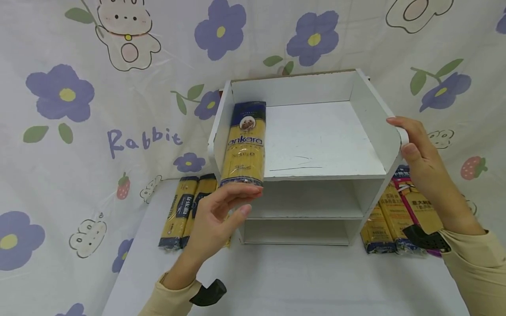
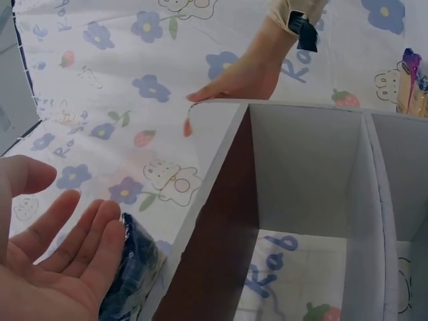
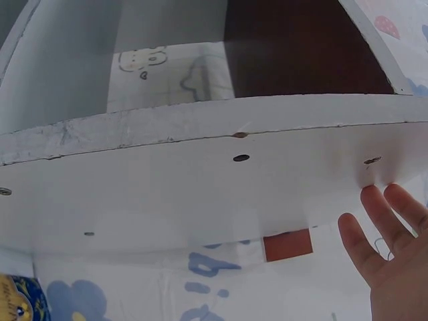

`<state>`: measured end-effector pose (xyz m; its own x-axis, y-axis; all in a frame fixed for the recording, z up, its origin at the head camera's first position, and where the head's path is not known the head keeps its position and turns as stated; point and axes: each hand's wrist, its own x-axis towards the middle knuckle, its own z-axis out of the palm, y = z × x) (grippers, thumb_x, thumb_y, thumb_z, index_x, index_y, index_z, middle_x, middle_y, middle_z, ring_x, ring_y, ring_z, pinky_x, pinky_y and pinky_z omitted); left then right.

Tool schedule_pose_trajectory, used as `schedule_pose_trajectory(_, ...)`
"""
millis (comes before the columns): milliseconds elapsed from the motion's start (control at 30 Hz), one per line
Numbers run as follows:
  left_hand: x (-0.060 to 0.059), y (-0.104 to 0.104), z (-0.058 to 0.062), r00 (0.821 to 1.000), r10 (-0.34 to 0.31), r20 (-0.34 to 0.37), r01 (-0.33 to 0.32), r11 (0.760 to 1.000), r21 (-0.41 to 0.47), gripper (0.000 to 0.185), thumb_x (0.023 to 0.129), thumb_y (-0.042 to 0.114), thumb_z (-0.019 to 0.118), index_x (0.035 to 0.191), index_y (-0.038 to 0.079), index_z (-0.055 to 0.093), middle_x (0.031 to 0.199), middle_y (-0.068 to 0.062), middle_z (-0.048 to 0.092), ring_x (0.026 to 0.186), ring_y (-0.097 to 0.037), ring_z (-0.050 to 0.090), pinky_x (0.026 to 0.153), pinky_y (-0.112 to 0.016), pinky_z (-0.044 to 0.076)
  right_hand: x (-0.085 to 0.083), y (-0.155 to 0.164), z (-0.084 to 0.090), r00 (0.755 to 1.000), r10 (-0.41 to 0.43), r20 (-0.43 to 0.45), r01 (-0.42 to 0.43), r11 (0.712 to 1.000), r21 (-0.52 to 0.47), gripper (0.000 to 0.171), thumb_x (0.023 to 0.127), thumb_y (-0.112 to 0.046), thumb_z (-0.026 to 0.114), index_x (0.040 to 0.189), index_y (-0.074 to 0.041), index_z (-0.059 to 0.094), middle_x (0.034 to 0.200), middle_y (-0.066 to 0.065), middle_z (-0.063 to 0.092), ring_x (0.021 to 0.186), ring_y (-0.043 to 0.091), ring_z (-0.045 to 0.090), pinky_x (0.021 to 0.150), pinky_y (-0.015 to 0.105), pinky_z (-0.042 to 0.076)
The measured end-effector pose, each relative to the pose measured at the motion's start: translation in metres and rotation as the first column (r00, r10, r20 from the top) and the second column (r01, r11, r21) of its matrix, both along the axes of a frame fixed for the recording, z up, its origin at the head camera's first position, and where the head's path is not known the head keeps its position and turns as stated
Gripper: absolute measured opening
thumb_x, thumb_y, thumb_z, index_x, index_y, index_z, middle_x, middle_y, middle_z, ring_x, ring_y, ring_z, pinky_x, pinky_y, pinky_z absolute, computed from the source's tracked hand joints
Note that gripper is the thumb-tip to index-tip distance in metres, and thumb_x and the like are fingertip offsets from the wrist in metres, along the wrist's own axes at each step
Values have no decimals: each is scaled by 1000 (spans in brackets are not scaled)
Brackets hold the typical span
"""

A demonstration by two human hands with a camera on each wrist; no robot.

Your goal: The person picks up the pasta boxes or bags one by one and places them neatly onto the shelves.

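A yellow, dark-capped cellophane spaghetti packet (image 1: 244,145) is lain against the left wall on the top tier of the white three-tier wooden shelf (image 1: 316,145), its near end touched by the left hand's (image 1: 215,224) straightened fingers. The shelf's right wall is steadied by the flat, unclenched right hand (image 1: 421,164).

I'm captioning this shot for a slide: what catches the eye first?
A yellow Ankara spaghetti pack lying on the top tier of the white shelf unit, its near end touched by the left hand. The right hand rests flat against the unit's right wall. More pasta packs lie on the table at either side.
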<state>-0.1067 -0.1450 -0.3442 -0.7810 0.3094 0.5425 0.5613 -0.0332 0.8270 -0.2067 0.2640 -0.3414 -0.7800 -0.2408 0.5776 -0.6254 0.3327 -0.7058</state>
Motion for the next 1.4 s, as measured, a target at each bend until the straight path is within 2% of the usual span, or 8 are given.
schedule_pose_trajectory(333,12,-28,13,995,-53,-84,49,998,-51,27,93,-5,59,120,-3,63,120,5,70,109,-16,69,94,-31,57,2,-1,3,1000,6,0,-6,1000,-14,48,107,-31,37,150,-8,35,151,-9,34,136,13,33,110,22,29)
schedule_pose_trajectory(533,10,-56,16,968,-42,-248,57,997,54,23,94,0,60,116,-3,65,114,-2,73,102,-16,69,91,-28,57,4,-2,7,998,-22,62,25,998,-57,58,104,-46,43,149,-10,37,153,-6,34,138,15,33,116,30,27)
schedule_pose_trajectory(733,-6,-88,4,941,44,-336,5,990,144,26,90,0,65,114,-9,64,112,-8,74,103,-20,69,92,-27,56,5,-2,6,1000,-5,29,6,999,-38,51,106,-36,40,150,-10,36,153,-6,33,138,13,33,117,29,25)
schedule_pose_trajectory(933,-26,-127,-25,943,171,-286,-128,978,164,30,86,-11,62,116,-16,60,112,-10,73,104,-20,68,92,-28,56,4,-2,4,999,1,35,1,999,-47,50,106,-35,40,150,-10,36,154,-4,34,136,15,35,112,25,31)
schedule_pose_trajectory(1100,-43,-161,-62,945,278,-171,-258,957,130,37,83,-20,59,120,-18,57,115,-8,71,108,-19,66,93,-27,54,5,-4,4,998,1,55,2,998,-59,54,105,-40,41,150,-11,36,154,-3,34,137,15,34,115,30,28)
schedule_pose_trajectory(1233,-56,-185,-95,913,404,-55,-406,913,-34,44,85,-16,64,128,-11,57,122,-8,68,115,-12,62,97,-20,50,7,-6,6,997,-14,75,19,998,-67,58,104,-45,43,150,-11,37,153,-6,34,138,15,33,116,31,28)
schedule_pose_trajectory(1300,-58,-195,-110,888,460,-6,-455,878,-149,47,86,-10,67,132,-7,56,129,-14,64,117,-7,59,98,-16,48,7,-6,6,997,-15,76,20,998,-59,56,105,-43,42,150,-11,36,153,-5,33,137,15,34,114,29,29)
schedule_pose_trajectory(1400,-60,-207,-132,841,536,76,-485,808,-334,54,89,2,71,140,3,53,139,-19,55,124,-16,54,100,-18,45,6,-5,6,996,-21,87,27,998,-63,58,104,-45,43,150,-12,37,154,-5,33,137,16,34,112,29,32)
